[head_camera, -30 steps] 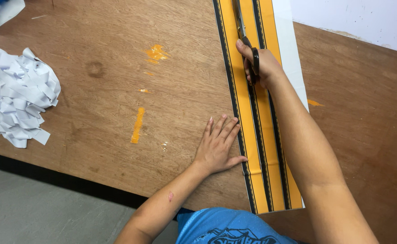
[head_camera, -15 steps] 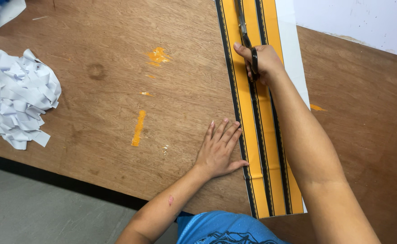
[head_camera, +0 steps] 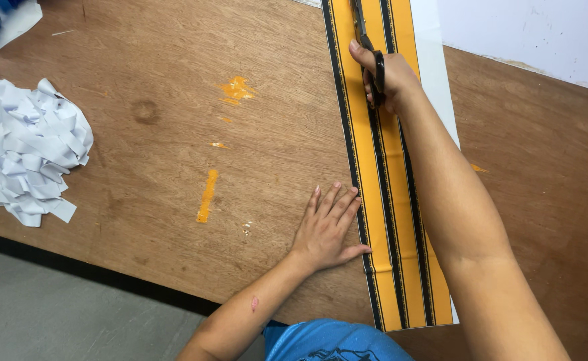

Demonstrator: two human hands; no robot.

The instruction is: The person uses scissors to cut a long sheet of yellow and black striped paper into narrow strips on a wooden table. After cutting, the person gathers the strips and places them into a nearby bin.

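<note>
A long orange sheet with black printed bands (head_camera: 387, 200) is laid on the brown wooden counter (head_camera: 173, 154), running from 12 o'clock down to 6 o'clock, with a white margin along its right edge. A pair of black-handled scissors (head_camera: 367, 47) is held over the sheet's upper part by the right hand (head_camera: 384, 77); its grip is closed through the handle loops, and the blades are pointed toward 12 o'clock along a black band. The left hand (head_camera: 327, 230) is pressed flat, fingers spread, on the counter at the sheet's left edge, the fingertips and thumb touching the outer black band, nothing being pinched.

The step in hand is judged to be a lengthwise cut along a band, well advanced toward the far end. A steady line along the band and firm holding of the sheet are called for by the next stroke.

A heap of white paper strips (head_camera: 23, 154) is seen at 9 o'clock, well apart.
</note>
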